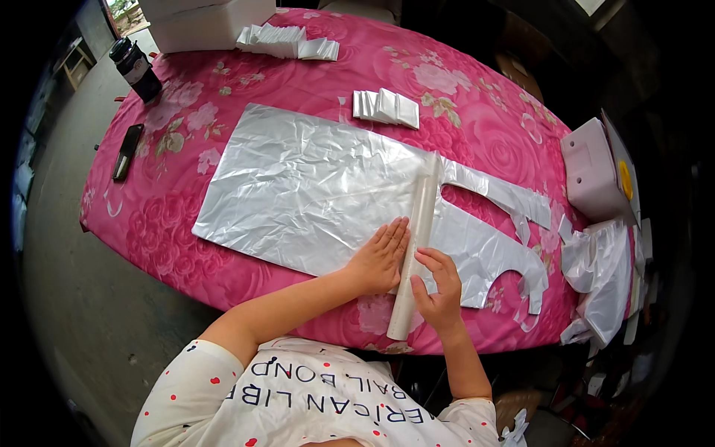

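A large sheet of thin clear plastic, cut like an apron, lies flat on a pink flowered tablecloth. Its neck straps point right. A long pale tube or stick lies across the sheet, reaching past the table's near edge. My left hand presses flat on the plastic just left of the tube, fingers together. My right hand pinches the tube's lower part between thumb and fingers.
Folded white plastic packets sit in a small stack and a longer row farther back. A dark bottle and a black flat object are at the left. A pink box and crumpled plastic sit at the right.
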`<state>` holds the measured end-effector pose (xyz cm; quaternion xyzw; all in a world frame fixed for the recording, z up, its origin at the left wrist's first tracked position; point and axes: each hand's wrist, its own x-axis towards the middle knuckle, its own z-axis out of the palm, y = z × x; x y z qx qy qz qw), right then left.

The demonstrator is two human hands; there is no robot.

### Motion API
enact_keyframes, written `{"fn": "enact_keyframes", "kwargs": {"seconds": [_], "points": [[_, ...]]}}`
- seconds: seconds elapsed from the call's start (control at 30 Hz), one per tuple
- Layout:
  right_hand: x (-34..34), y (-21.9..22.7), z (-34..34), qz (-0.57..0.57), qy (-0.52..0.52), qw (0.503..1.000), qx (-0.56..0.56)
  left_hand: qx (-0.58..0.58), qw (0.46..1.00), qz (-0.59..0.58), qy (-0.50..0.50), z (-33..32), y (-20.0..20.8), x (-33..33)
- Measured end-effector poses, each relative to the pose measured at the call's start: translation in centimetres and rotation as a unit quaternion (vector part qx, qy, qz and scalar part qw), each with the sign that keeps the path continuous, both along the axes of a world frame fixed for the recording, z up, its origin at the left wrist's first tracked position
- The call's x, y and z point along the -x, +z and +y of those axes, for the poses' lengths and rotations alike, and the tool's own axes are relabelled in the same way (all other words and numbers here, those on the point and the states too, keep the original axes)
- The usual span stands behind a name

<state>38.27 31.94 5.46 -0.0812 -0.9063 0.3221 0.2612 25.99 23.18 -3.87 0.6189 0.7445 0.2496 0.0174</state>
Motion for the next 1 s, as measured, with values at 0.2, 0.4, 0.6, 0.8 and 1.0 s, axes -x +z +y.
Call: {"fn": "enact_keyframes", "kwargs": {"seconds": [0.2,0.4,0.6,0.8,1.0], "points": [[-1.1,-3.0,2.4,-0.106,0.058,0.989,-0.089,-0.128,0.978,-0.162,-0.028,-2.4,3.3,3.4],[3.5,-3.7,1.2,-0.132,0.181,0.971,-0.078,-0.168,0.971,-0.154,0.073,-8.5,5.1,8.6],[11.3,-1.8,-9.9,-0.119,0.505,0.850,0.094,-0.180,0.942,-0.197,0.204,-15.8,6.1,11.5],[13.1,-2.9,-5.1,-0.035,0.292,0.954,0.054,-0.186,0.890,-0.253,0.332,-25.3,5.2,10.0],[19.2,-4.6,-5.2,-0.127,0.302,0.927,-0.184,-0.211,0.830,-0.338,0.391,-28.1,4.5,5.9]]}}
